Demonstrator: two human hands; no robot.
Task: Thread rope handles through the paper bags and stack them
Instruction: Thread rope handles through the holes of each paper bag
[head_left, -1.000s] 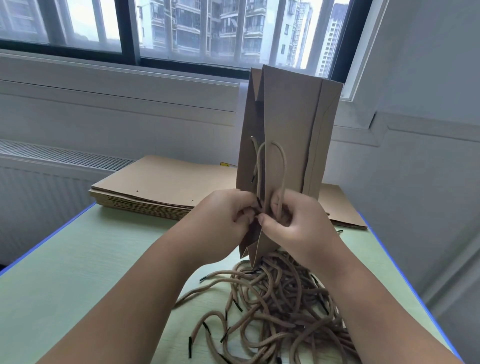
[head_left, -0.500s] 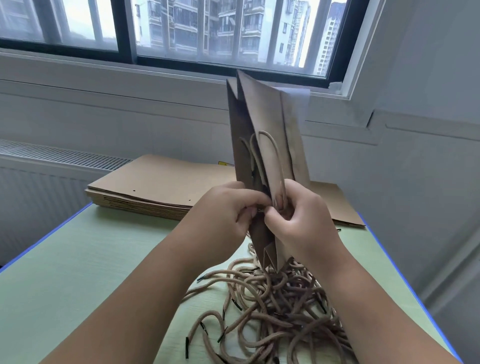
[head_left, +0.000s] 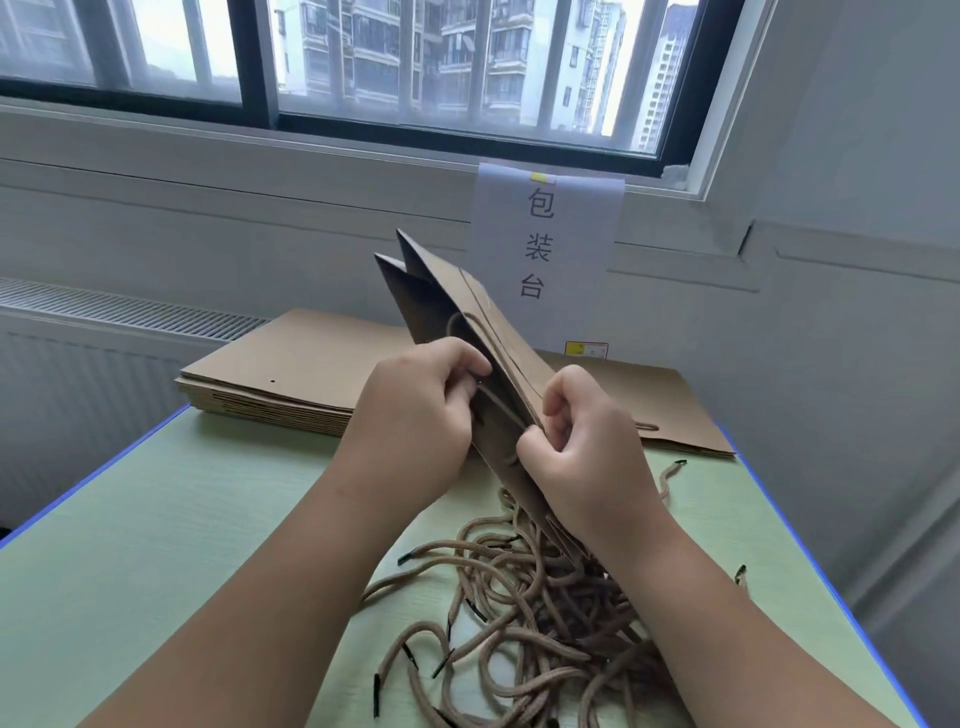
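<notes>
Left grip (head_left: 415, 410), right grip (head_left: 587, 457) clasp paper bag (head_left: 447, 296); green table (head_left: 156, 545), window (head_left: 467, 62).

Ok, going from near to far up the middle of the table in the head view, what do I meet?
ropes → bag → bag stack → sign → window

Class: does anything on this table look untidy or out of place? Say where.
The rope handles lie in a tangled heap on the near side of the table; one stray rope lies alone by the right edge. Nothing looks damaged.
</notes>
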